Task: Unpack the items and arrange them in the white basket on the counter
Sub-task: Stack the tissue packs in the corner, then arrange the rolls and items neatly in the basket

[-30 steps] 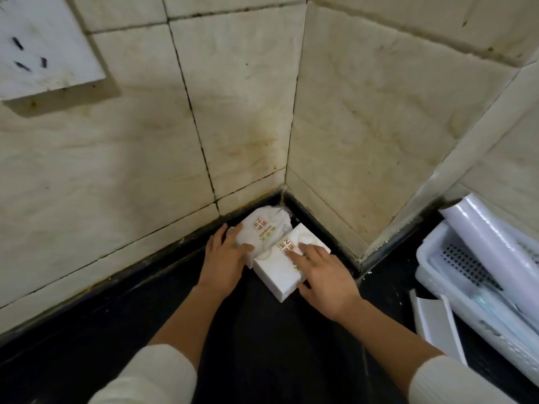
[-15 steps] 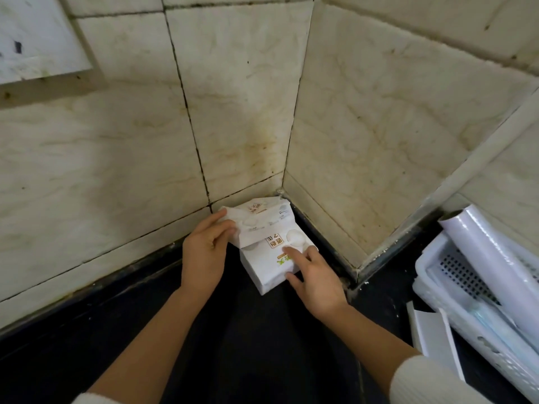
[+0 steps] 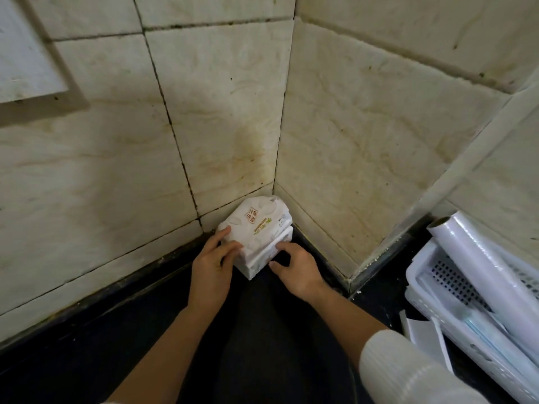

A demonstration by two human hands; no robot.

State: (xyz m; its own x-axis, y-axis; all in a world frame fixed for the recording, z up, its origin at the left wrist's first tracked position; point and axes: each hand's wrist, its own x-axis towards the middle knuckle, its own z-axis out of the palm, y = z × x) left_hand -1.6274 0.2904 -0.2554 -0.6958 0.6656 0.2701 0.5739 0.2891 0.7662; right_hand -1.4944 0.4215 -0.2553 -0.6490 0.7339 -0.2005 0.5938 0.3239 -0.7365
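Two white tissue packs sit stacked in the tiled wall corner on the black counter. The upper tissue pack point(image 3: 256, 220) bears red and green print and lies on the lower tissue pack point(image 3: 264, 255). My left hand point(image 3: 214, 259) grips the upper pack's near left corner with thumb and fingers. My right hand point(image 3: 297, 268) touches the lower pack's right side with its fingertips. The white basket point(image 3: 455, 325) stands at the far right, apart from both hands.
A roll of cling film point(image 3: 490, 266) lies across the basket, with flat packets under it. White paper point(image 3: 428, 342) lies on the black counter point(image 3: 262, 345) beside the basket. Stained tile walls point(image 3: 221, 126) close off the corner behind the packs.
The two packs lay side by side; my left hand lifted one and set it on top of the other. My right hand slid from the lower pack's top to its side.
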